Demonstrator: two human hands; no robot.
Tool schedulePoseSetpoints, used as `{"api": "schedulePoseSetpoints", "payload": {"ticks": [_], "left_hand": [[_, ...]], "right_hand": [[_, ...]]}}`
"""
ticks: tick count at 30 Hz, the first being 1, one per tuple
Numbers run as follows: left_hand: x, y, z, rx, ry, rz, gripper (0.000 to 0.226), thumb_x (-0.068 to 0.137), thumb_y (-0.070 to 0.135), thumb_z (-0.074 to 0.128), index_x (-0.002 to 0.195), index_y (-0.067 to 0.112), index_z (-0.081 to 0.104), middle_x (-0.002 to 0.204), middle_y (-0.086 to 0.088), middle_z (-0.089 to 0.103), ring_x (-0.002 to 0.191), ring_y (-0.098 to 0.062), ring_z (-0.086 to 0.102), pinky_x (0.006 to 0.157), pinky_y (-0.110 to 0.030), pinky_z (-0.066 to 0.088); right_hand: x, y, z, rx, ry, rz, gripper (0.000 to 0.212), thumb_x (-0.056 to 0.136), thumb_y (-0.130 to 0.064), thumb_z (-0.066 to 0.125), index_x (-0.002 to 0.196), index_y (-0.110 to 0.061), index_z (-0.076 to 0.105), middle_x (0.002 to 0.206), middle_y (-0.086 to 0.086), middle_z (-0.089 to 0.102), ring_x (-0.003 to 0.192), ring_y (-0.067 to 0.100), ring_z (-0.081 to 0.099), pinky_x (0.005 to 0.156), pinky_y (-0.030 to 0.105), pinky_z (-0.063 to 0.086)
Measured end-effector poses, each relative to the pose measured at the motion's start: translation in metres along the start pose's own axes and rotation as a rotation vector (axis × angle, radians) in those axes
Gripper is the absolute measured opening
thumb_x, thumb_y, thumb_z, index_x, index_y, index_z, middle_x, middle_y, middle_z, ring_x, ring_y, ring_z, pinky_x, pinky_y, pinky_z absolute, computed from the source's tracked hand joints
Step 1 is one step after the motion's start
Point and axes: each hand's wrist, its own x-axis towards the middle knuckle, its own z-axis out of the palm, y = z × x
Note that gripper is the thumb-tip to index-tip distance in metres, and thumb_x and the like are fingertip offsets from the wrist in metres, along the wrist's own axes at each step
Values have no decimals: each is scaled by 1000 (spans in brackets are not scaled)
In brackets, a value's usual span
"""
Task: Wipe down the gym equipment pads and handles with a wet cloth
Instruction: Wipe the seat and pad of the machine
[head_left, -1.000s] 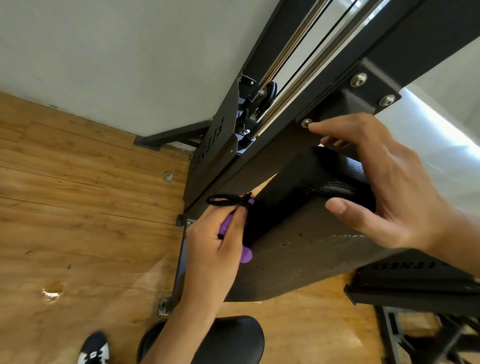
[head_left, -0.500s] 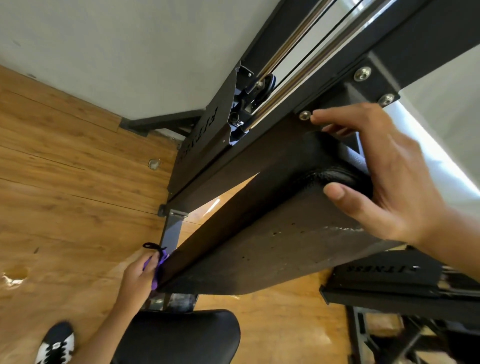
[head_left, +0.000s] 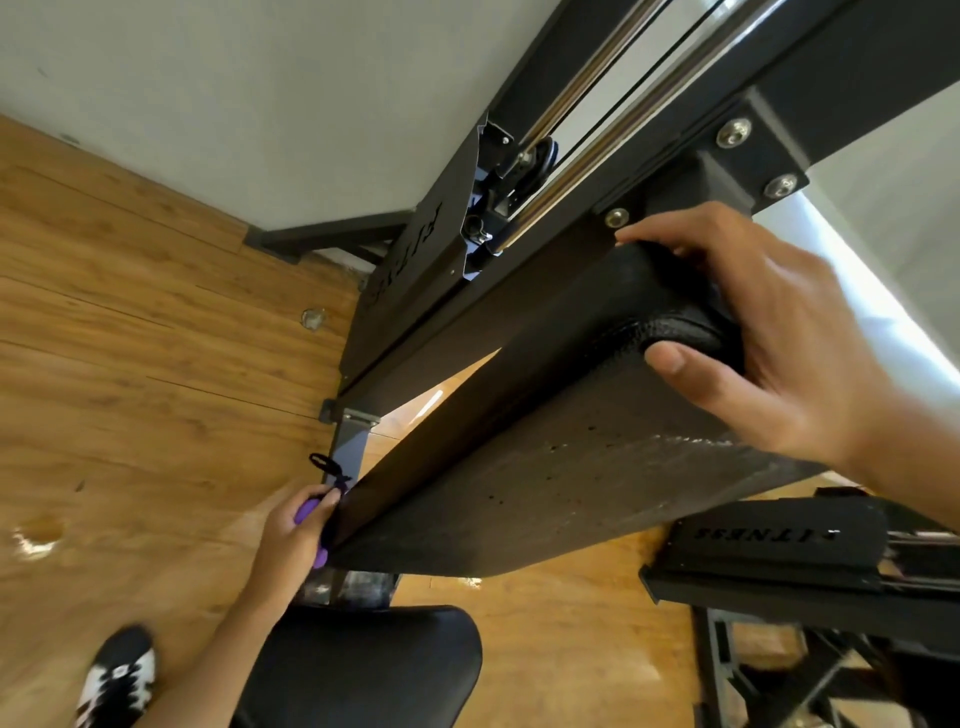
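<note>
Purple cloth (head_left: 307, 512) sits pinched in the left hand (head_left: 291, 532), against the lower corner of the tilted black pad (head_left: 519, 467). The right hand (head_left: 789, 358) clasps the pad's upper end, fingers (head_left: 675, 234) curled over and thumb on its speckled face.

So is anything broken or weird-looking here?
Yes. The wooden floor has a chipped, pale gouge at the lower left, and the black pad has little pits dotted across its face.
</note>
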Motion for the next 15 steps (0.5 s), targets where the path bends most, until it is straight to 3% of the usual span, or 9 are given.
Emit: {"api": "schedulePoseSetpoints", "payload": {"ticks": [3, 7, 12, 15], "left_hand": [[-6, 16, 7, 5, -12, 56, 14, 105, 17, 56, 108, 28, 64, 106, 8, 65, 103, -9, 61, 96, -33, 45], [-23, 49, 16, 59, -34, 199, 17, 106, 21, 53, 100, 26, 68, 97, 5, 69, 89, 4, 62, 81, -23, 44], [-35, 70, 14, 103, 2, 265, 12, 103, 25, 57, 107, 23, 69, 98, 5, 70, 91, -4, 66, 83, -31, 51], [-39, 49, 14, 182, 67, 105, 29, 104, 29, 57, 130, 17, 65, 104, 1, 72, 88, -16, 70, 88, -36, 53]], "right_hand": [[-1, 0, 0, 2, -13, -1, 60, 91, -43, 48, 133, 0, 55, 111, 0, 56, 94, 8, 51, 84, 11, 37], [0, -1, 1, 37, -45, 17, 62, 92, -47, 47, 134, -2, 55, 116, 7, 61, 99, 15, 56, 85, 16, 39], [0, -1, -2, 104, -62, 28, 62, 94, -51, 48, 138, -8, 52, 118, 5, 59, 99, 20, 61, 81, 32, 50], [0, 0, -3, 118, -69, -11, 62, 96, -48, 49, 145, -10, 48, 117, 4, 59, 97, 18, 61, 78, 34, 52]]}}
